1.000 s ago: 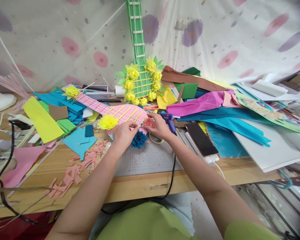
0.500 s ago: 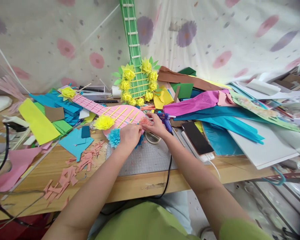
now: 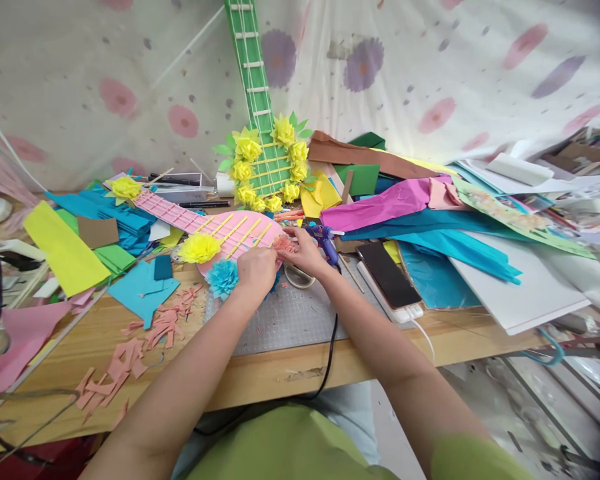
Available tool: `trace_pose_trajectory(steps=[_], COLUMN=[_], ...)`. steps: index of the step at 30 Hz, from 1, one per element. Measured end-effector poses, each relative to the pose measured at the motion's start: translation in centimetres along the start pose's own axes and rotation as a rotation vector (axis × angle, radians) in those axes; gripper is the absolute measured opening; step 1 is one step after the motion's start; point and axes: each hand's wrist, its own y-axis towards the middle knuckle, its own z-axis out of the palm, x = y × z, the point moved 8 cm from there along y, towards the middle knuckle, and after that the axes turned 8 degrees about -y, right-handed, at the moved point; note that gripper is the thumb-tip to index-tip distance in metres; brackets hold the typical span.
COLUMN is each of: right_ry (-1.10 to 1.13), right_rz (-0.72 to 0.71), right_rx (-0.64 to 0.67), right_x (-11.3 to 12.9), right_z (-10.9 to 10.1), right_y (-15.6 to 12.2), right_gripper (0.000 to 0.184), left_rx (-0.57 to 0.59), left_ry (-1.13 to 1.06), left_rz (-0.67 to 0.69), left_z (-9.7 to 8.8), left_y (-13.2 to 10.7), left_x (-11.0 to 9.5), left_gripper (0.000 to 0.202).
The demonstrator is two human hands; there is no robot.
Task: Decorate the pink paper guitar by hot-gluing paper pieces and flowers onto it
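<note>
A pink paper guitar (image 3: pixel 230 231) with yellow strings lies on the grey cutting mat (image 3: pixel 265 328). On its body are a yellow paper flower (image 3: pixel 200 247) and a blue paper flower (image 3: pixel 223 278). My right hand (image 3: pixel 304 255) closes its fingers round a coral paper flower (image 3: pixel 283 244) at the body's right end. Curled against the near edge of the body, my left hand (image 3: pixel 257 269) has its fingertips beside that coral flower. What the left fingers grip is hidden. Just right of my right hand lies a purple glue gun (image 3: pixel 326 241).
A green paper guitar (image 3: pixel 267 167) with yellow flowers stands behind. Coral paper scraps (image 3: pixel 117 370) and blue paper (image 3: pixel 143 291) lie left. To the right are a phone (image 3: pixel 391 273) on a white power strip (image 3: pixel 380 293) and folded crepe paper (image 3: pixel 380 201). A black cord (image 3: pixel 333 350) crosses the table edge.
The whole scene has shifted slightly left in view. Both hands stay at the coral flower, with little visible change in their grip.
</note>
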Motion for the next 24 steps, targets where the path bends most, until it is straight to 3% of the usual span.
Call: trace_pose_trajectory(steps=[24], right_ry=[0.002], right_rz=[-0.044], right_rx=[-0.007], right_x=[0.01], right_z=[-0.44], right_y=[-0.66], right_gripper=[0.048], left_rx=[-0.077], left_ry=[-0.064], left_rz=[0.000], left_z=[0.32], left_y=[0.08], left_x=[0.15], left_gripper=[0.027])
